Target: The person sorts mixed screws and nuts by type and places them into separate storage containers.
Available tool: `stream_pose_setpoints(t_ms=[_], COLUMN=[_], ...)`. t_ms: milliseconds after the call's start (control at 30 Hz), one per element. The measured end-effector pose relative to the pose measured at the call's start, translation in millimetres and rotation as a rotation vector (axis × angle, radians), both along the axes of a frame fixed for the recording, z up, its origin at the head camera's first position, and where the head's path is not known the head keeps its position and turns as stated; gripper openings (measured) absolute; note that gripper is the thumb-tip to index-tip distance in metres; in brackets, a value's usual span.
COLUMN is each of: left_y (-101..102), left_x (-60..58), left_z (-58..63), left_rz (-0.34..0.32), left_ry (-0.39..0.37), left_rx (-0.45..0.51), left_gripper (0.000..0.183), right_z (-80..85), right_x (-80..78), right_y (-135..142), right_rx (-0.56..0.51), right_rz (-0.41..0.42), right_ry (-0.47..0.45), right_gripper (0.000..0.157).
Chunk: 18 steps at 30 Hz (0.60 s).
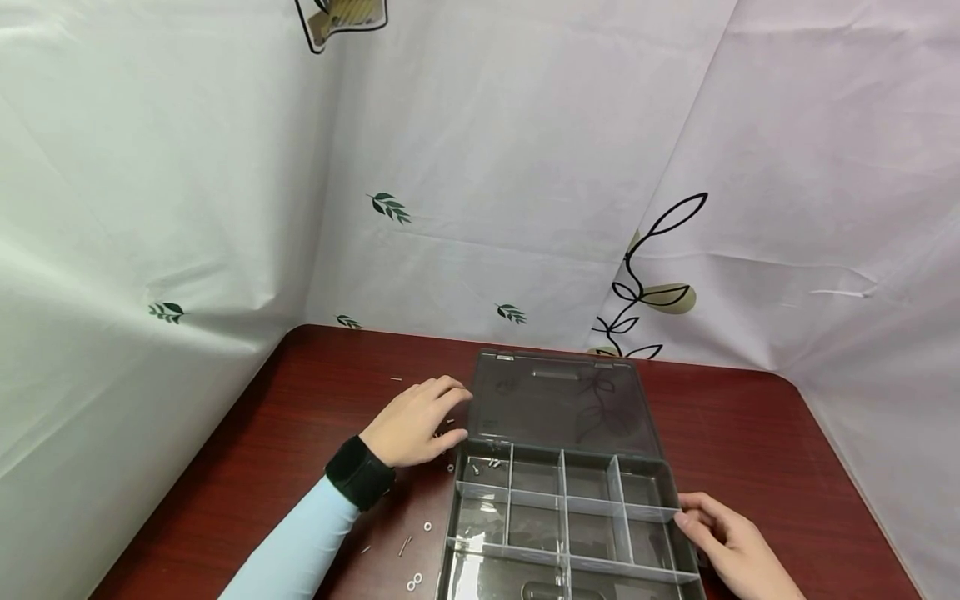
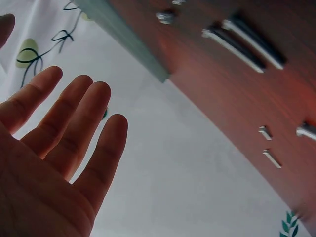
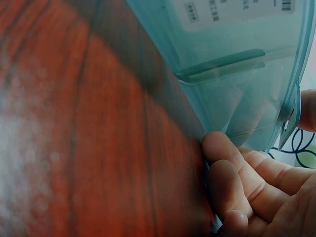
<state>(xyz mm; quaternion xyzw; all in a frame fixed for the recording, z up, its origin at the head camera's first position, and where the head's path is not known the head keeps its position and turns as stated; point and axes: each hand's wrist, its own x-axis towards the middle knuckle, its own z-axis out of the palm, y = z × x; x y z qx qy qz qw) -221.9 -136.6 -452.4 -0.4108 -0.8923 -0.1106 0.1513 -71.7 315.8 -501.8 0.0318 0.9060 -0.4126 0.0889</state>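
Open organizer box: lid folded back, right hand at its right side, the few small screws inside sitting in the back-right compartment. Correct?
One error: the small screws are in the back-left compartment, not the back-right; the head view shows it. The rest stands: the organizer box has its lid folded back, with the right hand at its right side.

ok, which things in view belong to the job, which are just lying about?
Likely part of the job:
compartment box, lid open, held at its side by the right hand
screws in its far-left corner
loose bolts and rings on the table, near the left hand

Just there:
table
printed cloth
wristband
Nothing loose looks unrelated.
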Motion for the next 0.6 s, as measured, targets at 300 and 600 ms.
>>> stream_pose_setpoints(t_ms=[300, 600], left_y=[-4, -4], left_x=[-8.3, -11.1], left_z=[-12.6, -22.2], left_rz=[0.044, 0.068], left_ry=[-0.015, -0.055], left_rx=[-0.05, -0.102], left_gripper=[0.033, 0.021], right_z=[-2.2, -1.5], right_x=[2.1, 2.0], right_y=[-2, -2], right_rx=[0.0, 0.001], right_rz=[-0.01, -0.004], right_ry=[0.062, 0.062], right_gripper=[0.043, 0.044])
